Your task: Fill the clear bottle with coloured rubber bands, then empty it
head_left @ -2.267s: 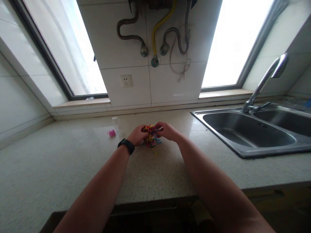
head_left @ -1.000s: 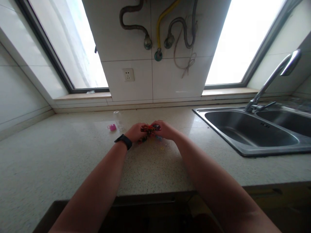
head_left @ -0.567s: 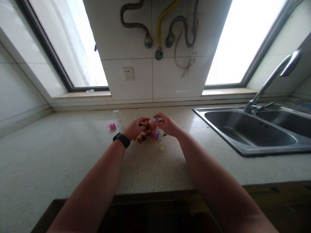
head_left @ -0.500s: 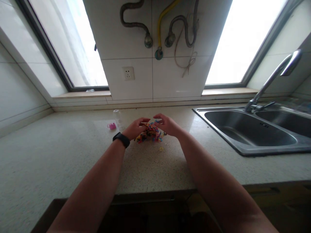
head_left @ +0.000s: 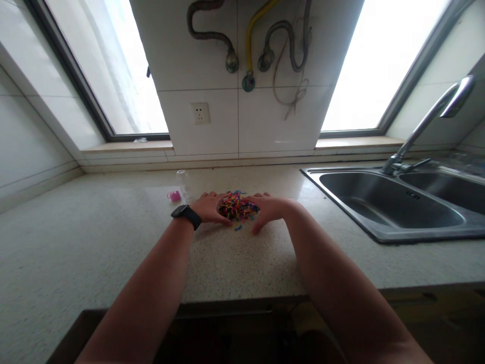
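Note:
A heap of small, multicoloured, band-like pieces (head_left: 238,206) lies on the speckled countertop, too small to make out exactly. My left hand (head_left: 210,208) curves around the heap's left side, thumb and fingers apart, touching its edge. On the opposite side my right hand (head_left: 270,208) rests with its thumb stretched toward me and its fingers behind the heap. Both hands are open and cup the pieces against the counter without gripping them. A few loose bits, one of them blue (head_left: 238,228), lie just in front of the heap.
Left of the heap are a clear plastic container (head_left: 182,183) and a small pink cap (head_left: 174,196). A steel double sink (head_left: 364,235) with a faucet (head_left: 411,139) is set into the counter at right. The tiled wall behind carries a socket (head_left: 200,113) and hoses.
Both hands have come down from above the pieces to their sides, thumbs now near the counter. The pieces are gathered into a more compact heap.

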Demonstrator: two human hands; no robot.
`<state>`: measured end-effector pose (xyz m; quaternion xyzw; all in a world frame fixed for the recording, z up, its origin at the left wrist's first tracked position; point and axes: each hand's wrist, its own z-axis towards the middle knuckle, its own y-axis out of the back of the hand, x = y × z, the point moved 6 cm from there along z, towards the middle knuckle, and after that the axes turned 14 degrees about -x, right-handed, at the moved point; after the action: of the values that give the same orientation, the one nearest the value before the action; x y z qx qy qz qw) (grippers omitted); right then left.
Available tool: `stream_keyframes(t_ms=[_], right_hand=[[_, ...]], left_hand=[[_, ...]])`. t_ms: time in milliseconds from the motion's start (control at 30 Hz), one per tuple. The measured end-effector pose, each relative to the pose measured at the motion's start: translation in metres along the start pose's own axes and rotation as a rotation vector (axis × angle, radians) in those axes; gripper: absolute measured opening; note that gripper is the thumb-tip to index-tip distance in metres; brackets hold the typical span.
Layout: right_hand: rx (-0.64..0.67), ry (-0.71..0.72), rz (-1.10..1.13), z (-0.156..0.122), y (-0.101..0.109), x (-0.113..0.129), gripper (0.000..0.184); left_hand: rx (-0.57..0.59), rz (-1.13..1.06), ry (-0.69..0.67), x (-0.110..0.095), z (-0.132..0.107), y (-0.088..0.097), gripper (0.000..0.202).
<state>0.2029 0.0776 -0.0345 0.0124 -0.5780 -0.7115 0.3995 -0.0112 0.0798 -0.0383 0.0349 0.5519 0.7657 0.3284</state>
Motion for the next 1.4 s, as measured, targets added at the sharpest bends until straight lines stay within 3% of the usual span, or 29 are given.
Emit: stream_keyframes(t_ms=[100,267,400,500,700,833,933,1067,1133,1267,1400], right_hand=[[0.016,-0.008,-0.037,0.002,-0.005,0.013,0.099],[-0.066,0.095,-0.027,0.011,-0.008,0.042,0.055],[-0.178,0.058,-0.077,0.020,-0.012,0.037,0.027],[-0.262,-0.026,-0.021,0.025,-0.014,0.026,0.022],[-0.470,-0.125,0.377,0.032,-0.006,0.012,0.028],[-0.489,-0.094,0.499,0.033,-0.003,0.015,0.030],[-0.430,-0.059,0.389,0.031,-0.004,0.017,0.031],[-0.334,0.085,0.073,0.028,-0.009,0.019,0.036],[-0.313,0.076,-0.059,0.028,-0.014,0.014,0.055],[-0.173,-0.072,-0.201,0.033,-0.035,0.002,0.105],[-0.078,0.003,-0.172,0.039,-0.049,0.013,0.113]], left_hand=[[-0.019,-0.026,0.002,-0.007,0.003,-0.003,0.093],[-0.021,-0.119,-0.049,-0.023,0.008,-0.004,0.058],[-0.082,-0.148,-0.028,-0.029,0.012,-0.004,0.033],[-0.158,-0.229,0.044,-0.026,0.014,-0.001,0.028],[-0.310,-0.622,0.193,-0.017,0.020,0.006,0.042],[-0.314,-0.733,0.215,-0.016,0.021,0.010,0.051],[-0.265,-0.568,0.162,-0.015,0.017,0.015,0.059],[-0.213,-0.249,0.086,-0.003,0.011,0.020,0.069],[-0.172,-0.066,0.079,0.007,0.008,0.018,0.081],[0.076,0.158,0.173,0.029,-0.001,-0.001,0.126],[0.105,0.191,0.160,0.030,0.000,-0.009,0.137]])
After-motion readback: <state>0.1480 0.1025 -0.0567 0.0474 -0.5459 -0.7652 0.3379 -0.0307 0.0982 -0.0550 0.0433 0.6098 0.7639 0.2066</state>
